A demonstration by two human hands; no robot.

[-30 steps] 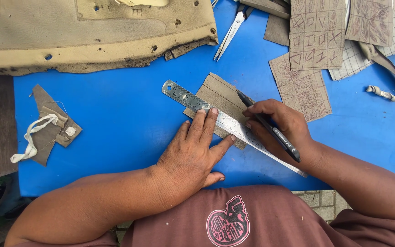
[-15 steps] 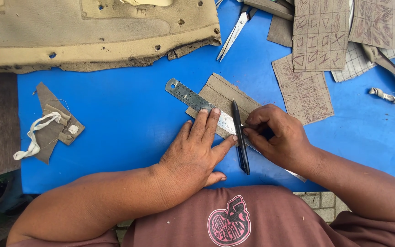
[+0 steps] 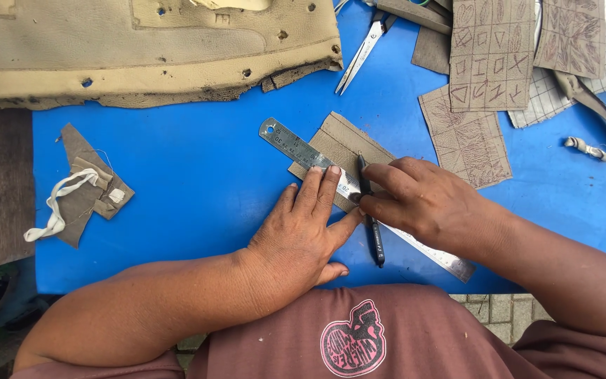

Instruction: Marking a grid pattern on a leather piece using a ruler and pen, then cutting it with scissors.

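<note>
Working from the steel ruler (image 3: 296, 149) as our landmark, nearest things first:

Left hand (image 3: 303, 231): spread flat, palm down, on the near side of the ruler. The fingertips press on the ruler's middle. We judge that this pins the ruler so it cannot slide. The forearm comes in from the lower left, wrist low.

Right hand (image 3: 422, 203): fingers drawn together, pinching a black pen (image 3: 373, 235). It lies over the ruler's near-right half. The forearm enters from the lower right.

Black pen: the tip meets the ruler's far edge beside the left fingertips, and the barrel crosses the ruler back toward us. We judge that the ruler's edge guides the tip along a straight line.

Steel ruler: lies diagonally on the blue table (image 3: 191, 175), one end far-left, the other near-right by the table's edge.

Tan fabric piece (image 3: 338, 144): directly under the ruler's far half, flat on the table. We judge that the ruler also holds it down.

Scrap with white cord (image 3: 82, 186): well left of the ruler, apart from both hands.

Marked fabric pieces (image 3: 468, 133): right of and beyond the ruler, overlapping one another.

Scissors (image 3: 362, 49): beyond the ruler, blades nearly shut.

Large tan leather sheet (image 3: 142, 49): farthest from the ruler, along the far-left edge.
</note>
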